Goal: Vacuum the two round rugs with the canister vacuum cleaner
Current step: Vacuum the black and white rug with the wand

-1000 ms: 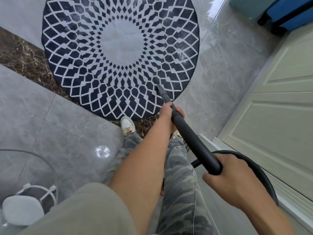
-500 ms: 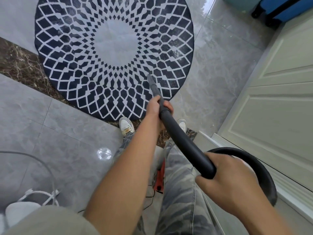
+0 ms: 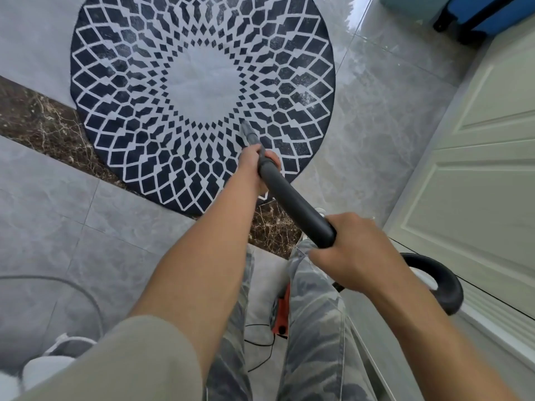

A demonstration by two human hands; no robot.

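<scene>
Pushing the nozzle point(image 3: 247, 130) fwd from the near rim of the round rug point(image 3: 115, 82) to the edge of its pale centre, we've got left hand point(image 3: 256, 163) wrapped round the wand point(image 3: 292, 204) up front & right hand point(image 3: 351, 256) gripping its rear, so prob. mid-pass; 2nd rug not in view.

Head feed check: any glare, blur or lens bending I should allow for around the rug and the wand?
Head view: soft, even light, no hard shadows; a pale reflection streaks the glossy grey floor tiles past the round navy-and-white patterned rug; the wide lens bows the edges of the cream panelled door; the tip of the dark grey vacuum wand looks slightly soft.
</scene>
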